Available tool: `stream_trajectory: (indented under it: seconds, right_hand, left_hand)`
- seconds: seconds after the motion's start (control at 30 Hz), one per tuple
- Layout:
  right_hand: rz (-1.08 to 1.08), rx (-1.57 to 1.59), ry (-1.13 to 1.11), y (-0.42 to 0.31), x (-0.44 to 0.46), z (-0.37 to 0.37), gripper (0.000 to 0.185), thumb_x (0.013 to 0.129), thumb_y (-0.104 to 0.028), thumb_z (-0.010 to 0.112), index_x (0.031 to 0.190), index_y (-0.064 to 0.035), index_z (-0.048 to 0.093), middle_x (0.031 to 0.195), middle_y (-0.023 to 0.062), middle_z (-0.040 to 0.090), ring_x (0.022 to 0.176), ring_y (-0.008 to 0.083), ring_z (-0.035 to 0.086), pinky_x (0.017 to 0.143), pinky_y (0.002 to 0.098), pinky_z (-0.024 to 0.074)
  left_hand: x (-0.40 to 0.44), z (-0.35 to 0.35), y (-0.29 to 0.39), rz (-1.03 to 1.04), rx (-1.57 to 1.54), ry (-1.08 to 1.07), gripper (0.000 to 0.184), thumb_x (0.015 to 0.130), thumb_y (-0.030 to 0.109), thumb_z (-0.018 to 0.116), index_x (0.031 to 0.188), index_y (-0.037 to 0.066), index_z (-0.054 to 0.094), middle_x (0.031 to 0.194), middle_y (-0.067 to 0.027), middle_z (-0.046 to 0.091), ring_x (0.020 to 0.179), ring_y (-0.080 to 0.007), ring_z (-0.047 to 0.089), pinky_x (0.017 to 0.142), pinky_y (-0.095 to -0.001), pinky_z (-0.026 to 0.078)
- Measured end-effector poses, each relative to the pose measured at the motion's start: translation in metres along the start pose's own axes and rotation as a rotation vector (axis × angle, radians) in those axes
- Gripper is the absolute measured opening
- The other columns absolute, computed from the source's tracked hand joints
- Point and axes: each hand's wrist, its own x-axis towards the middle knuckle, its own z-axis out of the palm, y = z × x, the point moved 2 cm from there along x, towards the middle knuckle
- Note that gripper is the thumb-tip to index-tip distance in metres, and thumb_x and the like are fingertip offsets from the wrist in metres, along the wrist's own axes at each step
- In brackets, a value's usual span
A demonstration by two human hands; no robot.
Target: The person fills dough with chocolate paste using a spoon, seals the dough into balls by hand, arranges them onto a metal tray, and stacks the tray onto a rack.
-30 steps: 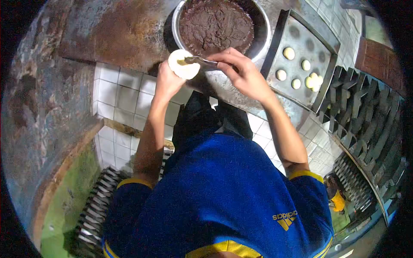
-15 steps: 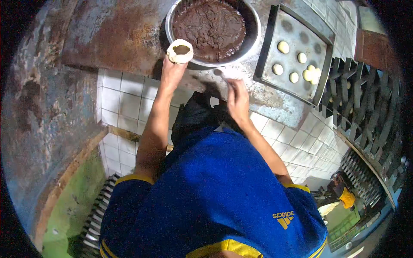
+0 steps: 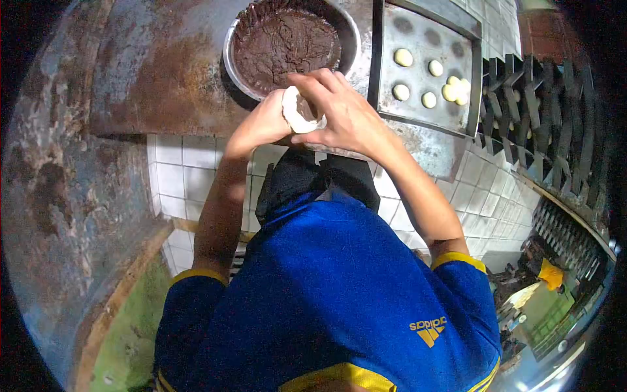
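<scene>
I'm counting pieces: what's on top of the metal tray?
The metal tray holds four separate pale lumps and a joined cluster, with dark round spots on bare metal. The surface under the lumps and cluster is covered.

The fingers of the left hand were mostly hidden behind the dough piece, and part of its rim was covered by the right hand — how far its hollow was filled could not be made out. At upper centre, the bowl was cut off by the top edge, its near rim partly masked by both hands. The tray was cropped at upper right. Small pale shapes in the dark rack were too small to identify — the clutter at lower right was blurred, and the shirt was cut by the bottom edge.
</scene>
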Motion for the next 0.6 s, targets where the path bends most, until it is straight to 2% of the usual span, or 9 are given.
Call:
stream_trajectory:
  seconds: [0.1,0.2,0.23,0.33,0.37,0.43,0.5,0.57,0.6]
  right_hand:
    - [-0.004,0.082,-0.041,-0.001,0.007,-0.005,0.079,0.074,-0.033,0.095,0.141,-0.007,0.062,0.132,0.0159,0.065,0.116,0.0312,0.066,0.1,0.0442,0.0539]
    - [0.132,0.469,-0.05,0.004,0.005,-0.005,0.044,0.087,-0.02,0.088,0.124,-0.0051,0.071,0.108,0.0051,0.074,0.099,0.0142,0.069,0.086,0.0307,0.0551]
    - [0.13,0.466,-0.053,0.004,0.004,-0.003,0.044,0.087,-0.02,0.088,0.124,-0.0051,0.071,0.108,0.0051,0.074,0.099,0.0142,0.069,0.086,0.0307,0.0551]
    - [0.536,1.219,-0.09,0.008,-0.002,0.007,0.025,0.093,-0.015,0.082,0.113,-0.0036,0.074,0.103,0.0045,0.075,0.093,0.0106,0.068,0.083,0.0282,0.056]
    - [0.532,1.216,-0.086,0.005,-0.003,0.006,0.025,0.093,-0.015,0.082,0.113,-0.0036,0.074,0.103,0.0045,0.075,0.093,0.0106,0.068,0.083,0.0282,0.056]
    - [0.606,1.266,0.013,-0.002,-0.004,0.002,0.023,0.094,-0.013,0.081,0.114,-0.0042,0.074,0.1,0.0035,0.075,0.092,0.0104,0.069,0.081,0.0267,0.056]
    - [0.55,1.198,0.02,-0.002,-0.006,0.0,0.028,0.097,-0.014,0.078,0.123,-0.0035,0.074,0.11,0.0074,0.073,0.091,0.0129,0.07,0.082,0.029,0.0586]
    - [0.42,0.941,0.025,-0.015,-0.005,-0.016,0.034,0.1,-0.016,0.075,0.132,-0.0047,0.072,0.121,0.0113,0.068,0.098,0.0155,0.07,0.084,0.0316,0.0609]
    - [0.416,0.949,-0.015,-0.022,-0.005,-0.024,0.051,0.096,-0.022,0.079,0.144,-0.0086,0.065,0.127,0.0132,0.062,0.108,0.0228,0.069,0.089,0.0369,0.0619]
  left_hand:
    - [-0.003,-0.011,0.001,-0.096,-0.001,-0.117,0.041,0.085,0.019,0.085,0.12,0.003,0.07,0.113,-0.0053,0.076,0.101,-0.0138,0.069,0.092,-0.0333,0.056]
    - [-0.009,-0.022,0.017,0.007,-0.187,-0.248,0.05,0.084,0.014,0.085,0.129,0.003,0.066,0.125,-0.0048,0.072,0.113,-0.0137,0.066,0.099,-0.0321,0.052]
    - [-0.012,-0.024,0.021,0.01,-0.188,-0.244,0.05,0.084,0.014,0.085,0.129,0.003,0.066,0.125,-0.0048,0.072,0.113,-0.0137,0.066,0.099,-0.0321,0.052]
    - [-0.029,-0.031,0.04,-0.003,-0.305,-0.242,0.055,0.084,0.006,0.083,0.133,0.003,0.06,0.113,-0.0023,0.069,0.113,-0.0141,0.064,0.097,-0.03,0.052]
    - [-0.034,-0.027,0.041,0.002,-0.303,-0.243,0.055,0.084,0.006,0.083,0.133,0.003,0.06,0.113,-0.0023,0.069,0.113,-0.0141,0.064,0.097,-0.03,0.052]
    - [-0.043,-0.017,0.039,-0.028,-0.81,-0.19,0.049,0.088,0.007,0.082,0.132,0.003,0.059,0.114,-0.0034,0.068,0.117,-0.0146,0.063,0.1,-0.0298,0.051]
    - [-0.041,-0.007,0.036,0.024,-0.821,-0.126,0.043,0.095,0.011,0.079,0.132,0.002,0.06,0.115,-0.0044,0.067,0.119,-0.0151,0.062,0.102,-0.0298,0.05]
    - [-0.035,0.0,0.026,-0.101,-0.813,0.115,0.04,0.098,0.014,0.074,0.133,0.0,0.06,0.119,-0.0054,0.068,0.119,-0.0148,0.063,0.104,-0.0307,0.05]
    - [-0.033,0.005,0.039,-0.056,-0.869,0.173,0.04,0.1,0.017,0.071,0.134,-0.001,0.06,0.121,-0.006,0.069,0.114,-0.0143,0.064,0.102,-0.031,0.051]
